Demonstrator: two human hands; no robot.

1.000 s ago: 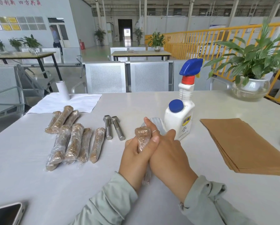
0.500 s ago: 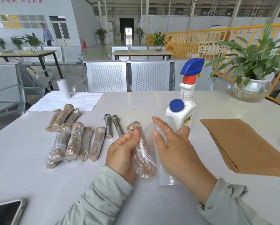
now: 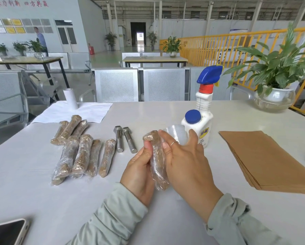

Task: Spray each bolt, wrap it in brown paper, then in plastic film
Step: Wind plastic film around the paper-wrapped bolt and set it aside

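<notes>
The fingers [image 3: 147,145] of the left hand [image 3: 139,171] curl round a paper-wrapped bolt [image 3: 157,161], gripping it just above the bench [image 3: 42,200]; the right hand [image 3: 187,161] lies against its other side, fingers fairly straight, pressing clear plastic film [image 3: 176,133] onto it. A loose flap of film stands up behind the right fingers, and its edges are hard to make out. Left of the hands lie two bare bolts [image 3: 124,139] side by side, then a cluster of finished wrapped bolts [image 3: 77,149]. A spray bottle [image 3: 202,114] stands just beyond the right hand, a stack of brown paper [image 3: 265,156] to its right. A white sheet with a roll [image 3: 70,99] sits at the far left corner, a potted plant [image 3: 275,82] at far right. A phone [image 3: 6,232] is cut off at the lower left edge. Beyond are metal seats and yellow railing.
</notes>
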